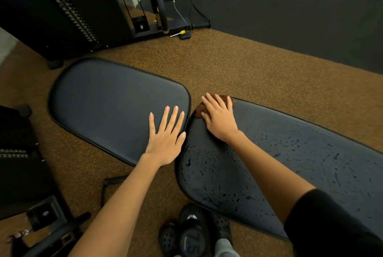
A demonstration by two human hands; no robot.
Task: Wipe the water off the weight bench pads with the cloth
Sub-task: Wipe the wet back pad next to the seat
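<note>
left hand flat on smooth dry pad, right hand pressing brown cloth on wet pad

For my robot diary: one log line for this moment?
right hand: presses cloth on wet pad | left hand: flat on dry pad

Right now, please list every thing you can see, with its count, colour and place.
left pad: one, black, centre-left, looks dry
right pad: one, black, right, many water drops
cloth: one, brown, far end of right pad, under right hand
floor: one, brown speckled
weight machine: one, black, top left
yellow pin: one, on the floor by the machine
dumbbell: one, dark, bottom centre
left hand: flat on left pad
right hand: presses cloth
</note>
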